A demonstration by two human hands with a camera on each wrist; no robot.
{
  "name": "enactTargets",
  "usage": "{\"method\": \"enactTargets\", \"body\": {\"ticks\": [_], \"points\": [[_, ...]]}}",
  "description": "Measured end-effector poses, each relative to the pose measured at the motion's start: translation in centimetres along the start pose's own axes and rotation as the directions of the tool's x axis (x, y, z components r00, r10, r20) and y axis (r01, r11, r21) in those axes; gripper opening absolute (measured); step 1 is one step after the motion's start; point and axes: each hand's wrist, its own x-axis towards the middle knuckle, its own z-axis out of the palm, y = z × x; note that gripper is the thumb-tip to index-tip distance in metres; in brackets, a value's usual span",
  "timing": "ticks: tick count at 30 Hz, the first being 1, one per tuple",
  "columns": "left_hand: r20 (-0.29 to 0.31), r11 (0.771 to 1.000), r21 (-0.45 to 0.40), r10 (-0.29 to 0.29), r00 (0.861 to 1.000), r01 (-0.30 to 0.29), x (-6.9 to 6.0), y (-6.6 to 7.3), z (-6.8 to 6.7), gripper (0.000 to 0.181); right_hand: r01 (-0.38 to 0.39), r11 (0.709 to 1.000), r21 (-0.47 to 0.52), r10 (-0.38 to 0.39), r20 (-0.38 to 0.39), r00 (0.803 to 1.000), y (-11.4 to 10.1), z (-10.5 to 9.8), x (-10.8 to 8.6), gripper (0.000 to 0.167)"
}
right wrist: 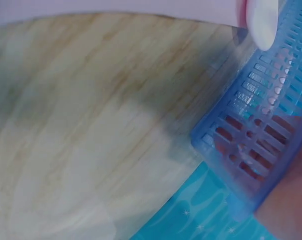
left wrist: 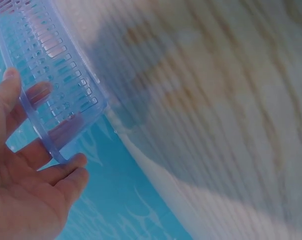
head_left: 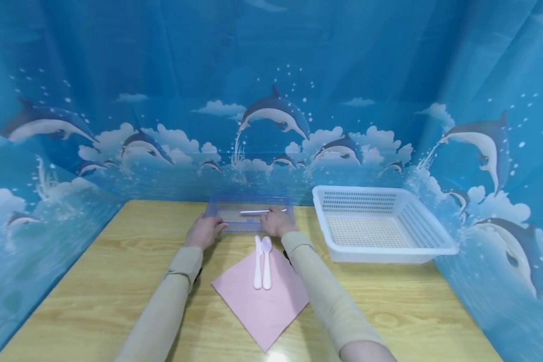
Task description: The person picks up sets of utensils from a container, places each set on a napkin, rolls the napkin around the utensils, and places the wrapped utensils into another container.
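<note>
A translucent blue basket stands at the table's back edge with a slim white utensil in it. My left hand grips its left end, thumb and fingers around the rim in the left wrist view. My right hand reaches over the front wall into the basket, overlapping the utensil; its fingers show only through the slotted wall, so their hold is unclear. On a pink napkin lie a white knife and a white spoon, side by side.
A large white slotted basket stands at the back right, to the right of my right hand. The wooden table is bordered behind and at both sides by a blue dolphin-print curtain.
</note>
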Motion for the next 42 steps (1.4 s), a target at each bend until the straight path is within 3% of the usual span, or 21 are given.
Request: {"method": "enactTargets", "body": {"ticks": [5, 9, 12, 17, 19, 21, 25, 28, 31, 36, 38, 42], "points": [[0.009, 1.0, 0.008, -0.022, 1.0, 0.022, 0.0, -0.1, -0.2, 0.028, 0.061, 0.989, 0.131, -0.038, -0.168, 0.985, 0.3, 0.3, 0.1, 0.044], [0.031, 0.999, 0.012, -0.037, 0.999, 0.037, 0.1, 0.2, -0.3, 0.029, 0.125, 0.951, 0.282, -0.025, -0.333, 0.943, 0.6, 0.3, 0.0, 0.036], [0.043, 0.999, 0.016, -0.047, 0.998, 0.046, 0.3, 0.4, -0.2, 0.029, 0.199, 0.917, 0.345, -0.01, -0.479, 0.878, 0.5, 0.0, -0.2, 0.031], [0.06, 0.999, 0.022, -0.033, 0.998, 0.032, 0.3, 0.6, -0.4, 0.029, 0.277, 0.874, 0.399, 0.08, -0.68, 0.729, -0.1, -0.8, -0.7, 0.022], [0.06, 0.999, 0.025, -0.022, 0.998, 0.02, 0.3, 0.6, -0.4, 0.029, 0.301, 0.845, 0.442, 0.122, -0.707, 0.697, -0.3, -1.1, -0.9, 0.021], [0.055, 0.999, 0.027, -0.023, 0.998, 0.022, 0.3, 0.6, -0.4, 0.028, 0.334, 0.799, 0.5, 0.16, -0.713, 0.683, -0.5, -1.5, -1.1, 0.02], [0.046, 0.999, 0.039, -0.032, 0.998, 0.031, 0.3, 0.6, -0.5, 0.028, 0.373, 0.713, 0.594, 0.214, -0.69, 0.691, -1.0, -2.0, -1.7, 0.02], [0.052, 0.998, 0.048, -0.032, 0.998, 0.03, 0.3, 0.7, -0.6, 0.028, 0.376, 0.673, 0.637, 0.231, -0.664, 0.712, -1.2, -2.1, -2.0, 0.02], [0.059, 0.998, 0.056, -0.029, 0.998, 0.025, 0.3, 0.7, -0.5, 0.028, 0.351, 0.649, 0.675, 0.24, -0.619, 0.748, -1.2, -2.1, -2.2, 0.012], [0.06, 0.998, 0.048, -0.031, 0.998, 0.028, 0.3, 0.5, -0.2, 0.029, 0.273, 0.644, 0.714, 0.208, -0.508, 0.836, -1.2, -1.9, -2.6, 0.004], [0.051, 0.999, 0.042, -0.026, 0.998, 0.024, 0.3, 0.4, -0.2, 0.028, 0.269, 0.628, 0.73, 0.175, -0.47, 0.865, -1.2, -1.8, -2.7, 0.005], [0.006, 0.998, 0.06, 0.022, 1.0, -0.022, 0.0, 0.3, -0.1, 0.027, 0.292, 0.586, 0.756, 0.125, -0.441, 0.889, -1.2, -1.7, -3.0, 0.021]]}}
